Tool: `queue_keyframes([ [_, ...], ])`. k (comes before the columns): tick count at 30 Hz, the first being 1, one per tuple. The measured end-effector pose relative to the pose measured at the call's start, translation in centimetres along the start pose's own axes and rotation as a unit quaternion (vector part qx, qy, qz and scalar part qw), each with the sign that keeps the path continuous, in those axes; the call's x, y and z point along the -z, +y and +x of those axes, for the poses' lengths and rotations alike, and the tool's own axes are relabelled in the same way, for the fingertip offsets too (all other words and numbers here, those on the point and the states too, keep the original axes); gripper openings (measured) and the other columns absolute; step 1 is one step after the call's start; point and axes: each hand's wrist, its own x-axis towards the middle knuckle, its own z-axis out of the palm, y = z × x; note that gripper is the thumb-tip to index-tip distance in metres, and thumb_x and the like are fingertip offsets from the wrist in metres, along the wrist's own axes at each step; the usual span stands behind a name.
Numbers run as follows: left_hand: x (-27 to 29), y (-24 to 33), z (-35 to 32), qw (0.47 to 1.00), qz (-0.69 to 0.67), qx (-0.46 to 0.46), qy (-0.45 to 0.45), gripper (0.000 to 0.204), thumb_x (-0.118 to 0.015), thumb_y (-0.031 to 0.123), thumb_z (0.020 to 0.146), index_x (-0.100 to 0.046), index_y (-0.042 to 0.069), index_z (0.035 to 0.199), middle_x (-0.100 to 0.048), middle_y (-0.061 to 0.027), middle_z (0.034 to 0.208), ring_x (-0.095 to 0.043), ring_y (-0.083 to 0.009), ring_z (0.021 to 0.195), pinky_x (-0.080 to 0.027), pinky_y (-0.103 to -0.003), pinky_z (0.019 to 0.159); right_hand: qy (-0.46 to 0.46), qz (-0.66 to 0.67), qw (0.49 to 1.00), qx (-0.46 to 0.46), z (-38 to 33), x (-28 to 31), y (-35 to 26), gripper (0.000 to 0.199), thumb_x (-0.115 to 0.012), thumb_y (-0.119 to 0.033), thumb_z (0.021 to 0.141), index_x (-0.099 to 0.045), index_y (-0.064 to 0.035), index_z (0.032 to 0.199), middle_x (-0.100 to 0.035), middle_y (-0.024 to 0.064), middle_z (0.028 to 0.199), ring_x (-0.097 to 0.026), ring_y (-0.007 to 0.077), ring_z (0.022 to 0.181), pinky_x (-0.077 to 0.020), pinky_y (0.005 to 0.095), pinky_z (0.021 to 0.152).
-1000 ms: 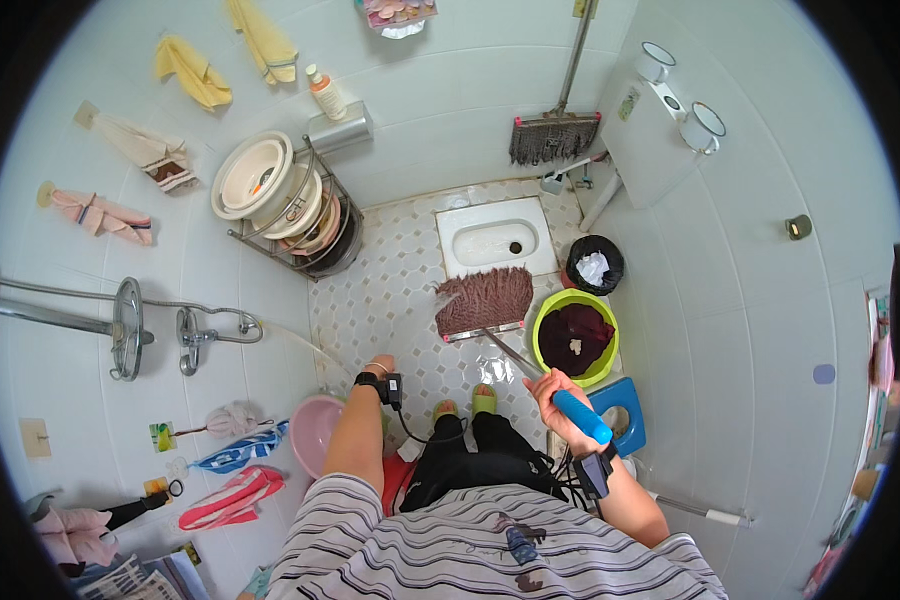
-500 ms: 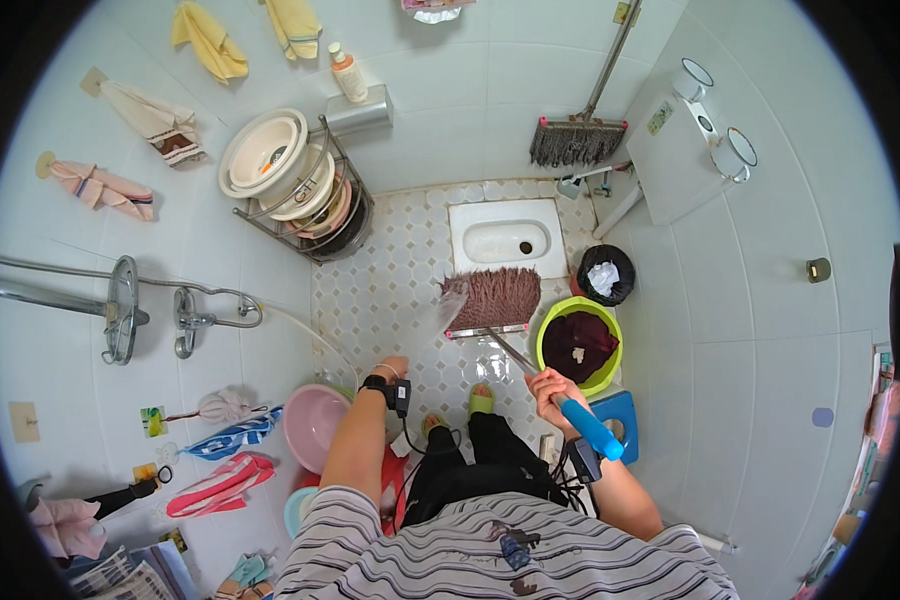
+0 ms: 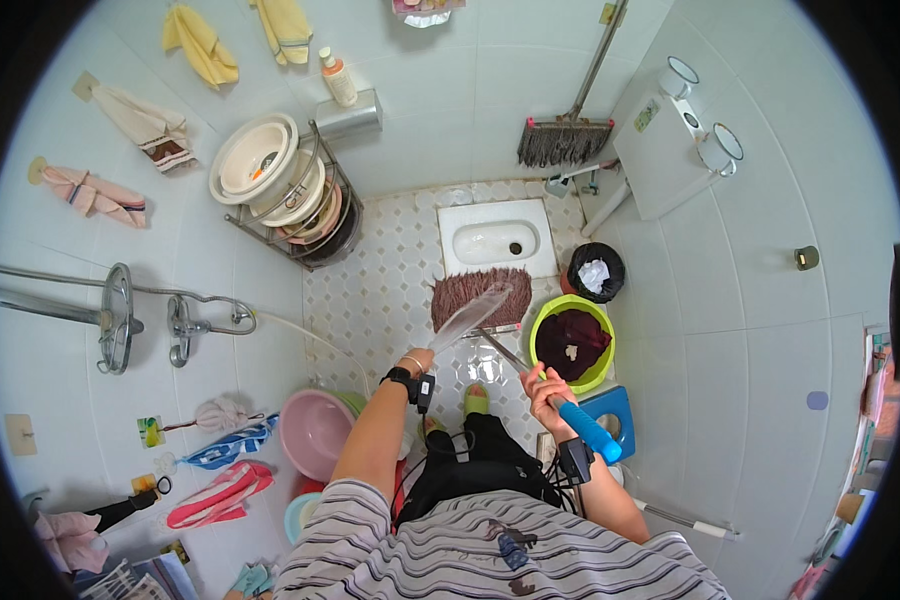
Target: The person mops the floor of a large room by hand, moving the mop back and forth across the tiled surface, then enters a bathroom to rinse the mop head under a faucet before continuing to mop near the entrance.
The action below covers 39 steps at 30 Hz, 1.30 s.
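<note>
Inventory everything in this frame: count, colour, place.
Ceramic squat toilet: 1, white, far floor
Shaggy mop: 1, brown, before toilet
Water stream: 1, clear, over mop
Round plastic tub: 1, lime, right, holding dark cloth
Lined bin: 1, black, beyond tub
Plastic stool: 1, blue, near tub
Round plastic basin: 1, pink, left
Metal rack: 1, grey, far corner
Stringy mop: 1, grey, far wall
Round mugs: 2, white, right wall
Cloth towels: several, mixed, left
Left hand: 1, bare, at stream
Right hand: 1, bare, around shaggy mop's handle
</note>
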Motion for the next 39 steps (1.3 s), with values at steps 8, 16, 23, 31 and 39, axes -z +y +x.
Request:
queue_keyframes([
  [8,3.9,-7.6,-2.3,0.987,0.131,0.008,0.090,0.011,-0.058,0.004,0.065,-0.054,0.001,0.075,-0.059,-0.0196,0.076,-0.058,-0.0345,0.071,-0.046,-0.041,0.058,0.078,-0.054,0.993,-0.075,-0.4,-10.7,3.0,0.015,-0.043,-0.001,0.082,-0.032,0.0019,0.072,-0.039,0.0069,0.059,-0.046,0.0147,0.042,-0.0476,0.0236,0.039],
  [16,5.1,-11.8,-4.9,0.983,0.005,0.073,0.167,0.011,-0.049,0.012,0.073,-0.054,0.002,0.070,-0.056,-0.0159,0.060,-0.056,-0.0280,0.057,-0.042,-0.037,0.051,0.119,-0.301,0.939,-0.121,-4.0,-23.2,12.5,0.015,-0.043,-0.007,0.085,-0.037,0.0049,0.077,-0.043,0.0055,0.061,-0.048,0.0145,0.049,-0.0508,0.0232,0.047],
  [23,5.4,-11.5,-4.4,0.924,-0.291,0.174,0.174,0.027,-0.038,0.019,0.080,-0.055,-0.001,0.076,-0.059,-0.0214,0.074,-0.057,-0.0350,0.067,-0.043,-0.044,0.065,0.191,-0.477,0.848,-0.130,-8.4,-21.5,17.4,0.030,-0.038,-0.015,0.089,-0.037,0.0134,0.097,-0.041,0.0042,0.061,-0.043,0.0108,0.046,-0.0428,0.0226,0.039],
  [31,3.8,-12.7,-4.8,0.984,0.025,0.055,0.168,0.016,-0.052,0.012,0.073,-0.057,0.003,0.085,-0.060,-0.0182,0.082,-0.058,-0.0321,0.074,-0.048,-0.037,0.066,0.194,-0.895,0.391,0.095,-13.4,-9.3,23.1,0.016,-0.058,-0.015,0.081,-0.047,-0.0032,0.080,-0.050,0.0024,0.068,-0.047,0.0094,0.049,-0.0389,0.0227,0.039],
  [39,2.3,-12.0,-5.4,0.986,0.047,0.005,0.157,0.011,-0.048,0.003,0.075,-0.053,0.000,0.084,-0.057,-0.0119,0.071,-0.056,-0.0231,0.062,-0.045,-0.036,0.054,0.043,-0.757,0.643,0.107,-5.3,4.1,7.2,0.006,-0.050,-0.005,0.080,-0.045,-0.0038,0.081,-0.048,0.0095,0.077,-0.042,0.0114,0.054,-0.0372,0.0230,0.050],
])
